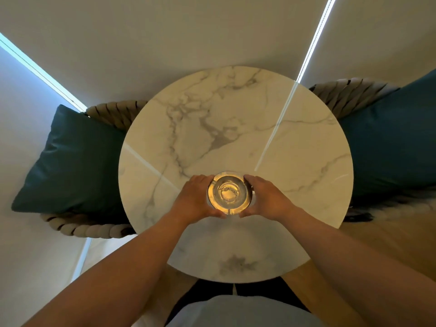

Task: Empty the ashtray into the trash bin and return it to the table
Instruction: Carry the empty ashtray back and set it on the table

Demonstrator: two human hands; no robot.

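Note:
A round clear-glass ashtray (pixel 230 192) with an amber tint is near the front half of the round white marble table (pixel 236 128). My left hand (pixel 197 198) cups its left side and my right hand (pixel 266 198) cups its right side, fingers wrapped around the rim. I cannot tell whether the ashtray rests on the tabletop or hovers just above it. Its bowl looks see-through with nothing obvious inside. No trash bin is in view.
A woven rope chair with a teal cushion (pixel 70 161) stands left of the table, and another with a teal cushion (pixel 387 142) stands to the right. A pale curtain (pixel 188 38) hangs behind. Wood floor (pixel 377 237) shows at the lower right.

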